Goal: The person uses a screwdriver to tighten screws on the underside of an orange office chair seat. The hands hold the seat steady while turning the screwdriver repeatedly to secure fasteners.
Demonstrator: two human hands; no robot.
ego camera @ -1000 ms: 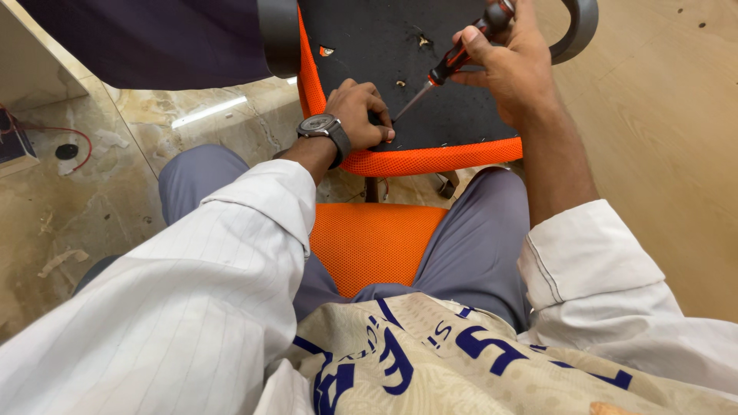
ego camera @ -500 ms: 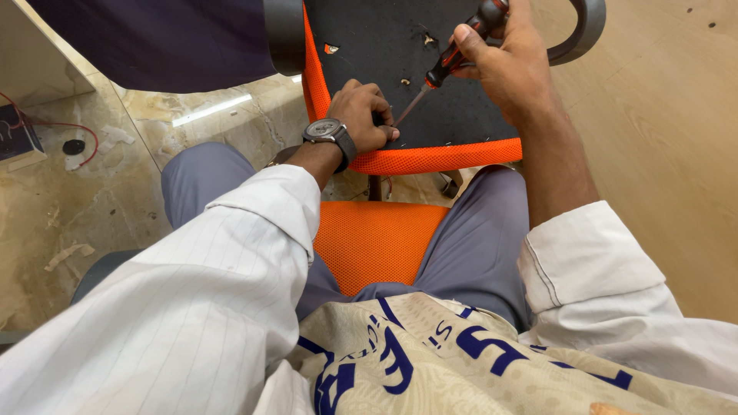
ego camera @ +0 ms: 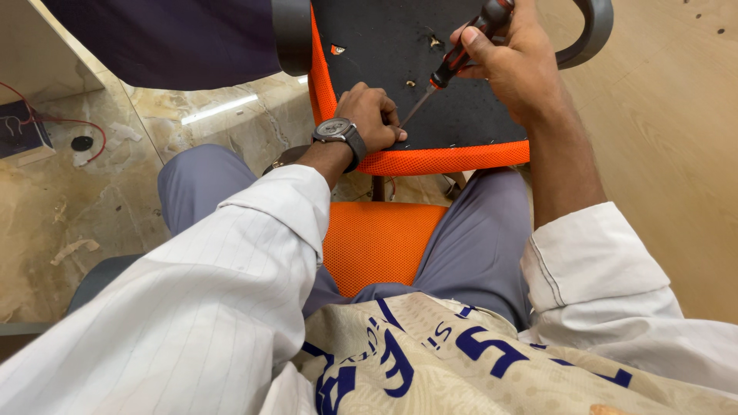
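Fingers of the right hand [ego camera: 515, 65] are wrapped tight around a red-and-black screwdriver [ego camera: 453, 65], wrist raised, its shaft slanting down-left to the black underside of an overturned orange chair seat [ego camera: 430, 84] resting against the person's knees. Beside the tip, the left hand [ego camera: 373, 115], a wristwatch [ego camera: 338, 132] on it, lies curled and pressed onto the seat's near orange edge, gripping nothing separate.
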